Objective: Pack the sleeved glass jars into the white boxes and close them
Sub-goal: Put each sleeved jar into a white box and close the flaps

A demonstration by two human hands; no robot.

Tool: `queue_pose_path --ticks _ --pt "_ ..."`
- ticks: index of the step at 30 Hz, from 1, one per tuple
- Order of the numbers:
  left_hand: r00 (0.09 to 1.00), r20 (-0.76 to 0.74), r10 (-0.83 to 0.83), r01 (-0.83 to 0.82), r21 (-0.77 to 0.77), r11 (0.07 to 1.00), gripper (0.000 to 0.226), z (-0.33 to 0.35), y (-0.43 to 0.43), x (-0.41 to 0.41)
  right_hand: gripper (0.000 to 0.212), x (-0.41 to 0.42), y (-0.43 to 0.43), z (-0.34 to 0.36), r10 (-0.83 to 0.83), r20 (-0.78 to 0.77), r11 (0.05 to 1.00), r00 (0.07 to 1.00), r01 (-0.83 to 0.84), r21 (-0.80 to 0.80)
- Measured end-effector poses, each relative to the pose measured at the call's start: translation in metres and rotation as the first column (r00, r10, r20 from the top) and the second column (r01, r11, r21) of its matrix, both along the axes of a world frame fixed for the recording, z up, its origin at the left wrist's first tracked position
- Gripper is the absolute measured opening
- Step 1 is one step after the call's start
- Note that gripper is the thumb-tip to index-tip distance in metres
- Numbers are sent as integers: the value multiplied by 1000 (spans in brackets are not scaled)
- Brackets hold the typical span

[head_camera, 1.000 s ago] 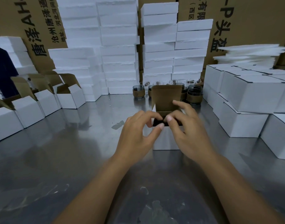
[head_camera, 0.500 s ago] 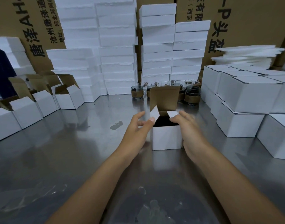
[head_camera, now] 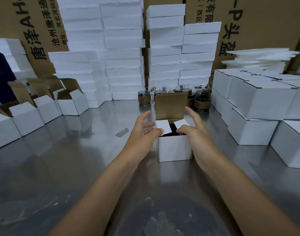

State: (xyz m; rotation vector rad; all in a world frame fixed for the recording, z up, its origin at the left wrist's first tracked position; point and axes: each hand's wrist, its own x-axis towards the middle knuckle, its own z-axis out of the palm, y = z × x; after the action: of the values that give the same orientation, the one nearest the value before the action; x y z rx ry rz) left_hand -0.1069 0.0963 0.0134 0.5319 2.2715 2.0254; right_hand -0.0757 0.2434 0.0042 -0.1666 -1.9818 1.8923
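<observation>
On the steel table, my left hand [head_camera: 146,133] and right hand [head_camera: 193,132], fingers spread, press the white box [head_camera: 174,148] side flaps inward; lid [head_camera: 170,106] tucks next

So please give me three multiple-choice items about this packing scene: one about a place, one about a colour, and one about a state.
1. Where do the sleeved glass jars stand?
A. Behind the white box being closed, at the foot of the foam stacks
B. On top of the closed boxes at the right
C. At the near table edge

2. What colour is the inside of the raised lid?
A. White
B. Brown
C. Blue

3. In what state is the box between the hands?
A. Fully closed
B. Lying on its side
C. Lid up, two side flaps partly folded in

Answers: 1 A, the jars line up on the metal table just beyond the box. 2 B, the upright lid shows bare brown cardboard. 3 C, the left hand and right hand each press a white side flap inward while the lid stands upright.
</observation>
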Motion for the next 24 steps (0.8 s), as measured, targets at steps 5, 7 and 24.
queue_pose_path --ticks 5,7,24 --pt "990 -141 -16 15 -2 1000 33 1 1 2 23 1 -3 -1 -6 8 998 1000 7 -56" --pt "988 -151 -24 24 -1 1000 28 -1 1 3 21 2 -4 1 -26 16 994 1000 27 -109" --pt "995 -86 -49 53 52 997 29 -1 -2 3 46 14 -16 6 -65 -258 973 964 119 198"
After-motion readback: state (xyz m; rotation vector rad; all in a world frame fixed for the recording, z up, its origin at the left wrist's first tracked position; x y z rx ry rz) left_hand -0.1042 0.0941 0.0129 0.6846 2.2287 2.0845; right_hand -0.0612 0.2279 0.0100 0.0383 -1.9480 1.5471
